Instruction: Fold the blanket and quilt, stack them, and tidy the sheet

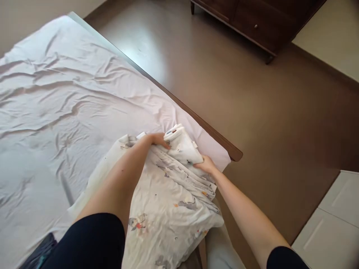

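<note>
A white cloth printed with small grey and orange figures point(168, 209) lies bunched over the bed's near corner and hangs down in front of my legs. Its upper part is gathered into several layered folds. My left hand point(160, 140) grips the folded part from the left, thumb on top and the other fingers hidden behind the cloth. On the other side, my right hand point(206, 164) pinches the right edge of the same fold. Small white tags stick out from the cloth's edges.
The bed point(70, 108) carries a wrinkled pale sheet, with a wooden frame edge point(213, 134) along its right side. A dark wooden cabinet point(238, 18) stands across the brown floor point(252, 104). White panels point(333, 220) sit at lower right; a dark item point(42, 252) lies at lower left.
</note>
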`<state>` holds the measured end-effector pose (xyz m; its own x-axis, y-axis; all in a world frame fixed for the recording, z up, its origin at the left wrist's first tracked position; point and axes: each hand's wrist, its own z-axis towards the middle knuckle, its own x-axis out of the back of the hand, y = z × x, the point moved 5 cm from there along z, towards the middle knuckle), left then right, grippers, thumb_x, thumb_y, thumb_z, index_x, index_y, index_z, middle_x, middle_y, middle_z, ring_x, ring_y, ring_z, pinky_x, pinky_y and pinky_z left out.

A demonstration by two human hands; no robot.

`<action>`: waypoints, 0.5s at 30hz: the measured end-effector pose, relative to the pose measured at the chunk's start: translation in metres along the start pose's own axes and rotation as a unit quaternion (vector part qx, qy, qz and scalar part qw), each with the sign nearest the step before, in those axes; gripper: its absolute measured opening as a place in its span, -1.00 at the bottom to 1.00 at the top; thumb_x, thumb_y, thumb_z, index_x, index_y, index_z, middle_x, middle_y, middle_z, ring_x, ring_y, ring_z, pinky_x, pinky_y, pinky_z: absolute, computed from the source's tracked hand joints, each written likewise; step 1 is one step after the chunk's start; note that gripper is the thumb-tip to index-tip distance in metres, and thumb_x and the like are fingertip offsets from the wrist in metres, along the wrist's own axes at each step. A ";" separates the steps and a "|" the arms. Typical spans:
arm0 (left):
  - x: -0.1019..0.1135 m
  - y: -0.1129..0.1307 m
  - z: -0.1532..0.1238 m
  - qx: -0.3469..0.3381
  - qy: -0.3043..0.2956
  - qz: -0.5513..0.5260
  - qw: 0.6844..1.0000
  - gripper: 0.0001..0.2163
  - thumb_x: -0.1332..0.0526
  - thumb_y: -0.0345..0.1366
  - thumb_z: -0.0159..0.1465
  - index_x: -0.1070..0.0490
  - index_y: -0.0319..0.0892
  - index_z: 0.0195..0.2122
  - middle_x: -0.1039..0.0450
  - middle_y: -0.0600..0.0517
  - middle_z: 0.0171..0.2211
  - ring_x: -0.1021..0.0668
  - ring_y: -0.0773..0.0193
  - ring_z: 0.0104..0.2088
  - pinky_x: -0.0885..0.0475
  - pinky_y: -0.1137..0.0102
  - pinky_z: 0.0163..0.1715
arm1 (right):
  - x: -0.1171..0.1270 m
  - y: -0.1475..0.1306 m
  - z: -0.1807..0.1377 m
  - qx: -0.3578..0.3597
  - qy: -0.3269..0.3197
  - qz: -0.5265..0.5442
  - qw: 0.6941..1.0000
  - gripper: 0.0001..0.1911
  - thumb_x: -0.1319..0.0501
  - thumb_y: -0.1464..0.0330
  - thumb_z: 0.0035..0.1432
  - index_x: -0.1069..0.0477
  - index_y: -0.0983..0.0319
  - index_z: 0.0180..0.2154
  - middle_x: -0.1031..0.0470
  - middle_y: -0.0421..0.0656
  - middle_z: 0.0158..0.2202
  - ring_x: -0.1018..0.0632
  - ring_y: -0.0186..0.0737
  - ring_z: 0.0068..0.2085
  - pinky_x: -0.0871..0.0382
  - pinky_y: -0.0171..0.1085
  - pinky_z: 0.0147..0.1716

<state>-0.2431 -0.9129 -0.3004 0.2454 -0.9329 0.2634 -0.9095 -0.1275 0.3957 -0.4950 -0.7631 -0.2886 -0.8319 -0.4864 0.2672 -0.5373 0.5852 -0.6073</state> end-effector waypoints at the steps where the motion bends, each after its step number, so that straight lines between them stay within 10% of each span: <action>1: 0.009 0.003 -0.008 0.007 0.031 0.008 0.999 -0.52 -0.42 -0.08 -0.23 -0.53 -0.17 -0.26 -0.59 -0.02 -0.23 -0.57 0.02 -0.13 -0.42 0.32 -0.06 | 0.008 -0.016 -0.002 0.025 0.022 -0.024 0.999 -0.74 -0.34 0.35 -0.16 -0.53 0.20 -0.31 -0.57 -0.24 -0.37 -0.54 -0.12 -0.22 -0.32 -0.31 -0.30; 7: 0.099 0.031 -0.091 -0.067 0.355 -0.071 0.930 -0.45 -0.46 -0.22 -0.18 -0.47 -0.27 -0.12 -0.54 -0.01 -0.19 -0.55 0.06 -0.09 -0.43 0.24 0.01 | 0.088 -0.157 -0.023 0.161 0.214 -0.197 0.943 -0.85 -0.19 0.38 -0.08 -0.44 0.16 -0.36 -0.52 -0.22 -0.42 -0.52 -0.11 -0.29 -0.22 -0.30 -0.36; 12: 0.181 0.061 -0.214 -0.190 0.563 -0.113 0.796 -0.21 -0.46 -0.13 -0.10 -0.25 -0.56 0.06 -0.41 -0.20 0.01 -0.45 0.03 0.09 -0.30 0.13 0.11 | 0.131 -0.301 -0.098 0.317 0.356 -0.312 0.822 -0.89 -0.12 0.38 0.07 -0.36 0.23 -0.31 -0.49 -0.17 -0.36 -0.50 -0.13 -0.22 -0.24 -0.24 -0.23; 15: 0.186 0.062 -0.315 -0.214 0.654 -0.050 0.724 -0.14 -0.23 -0.01 0.11 -0.02 -0.86 0.07 -0.31 -0.31 0.03 -0.33 -0.12 0.17 -0.14 -0.02 0.06 | 0.130 -0.367 -0.166 0.423 0.388 -0.361 0.735 -0.81 -0.02 0.40 0.19 -0.37 0.27 -0.22 -0.48 -0.19 -0.33 -0.50 -0.16 -0.16 -0.23 -0.19 -0.14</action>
<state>-0.1483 -0.9887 0.0507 0.6658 0.2264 0.7109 -0.7461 0.2054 0.6333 -0.4291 -0.9330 0.0931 -0.3782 0.2364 0.8950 -0.8719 -0.4159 -0.2586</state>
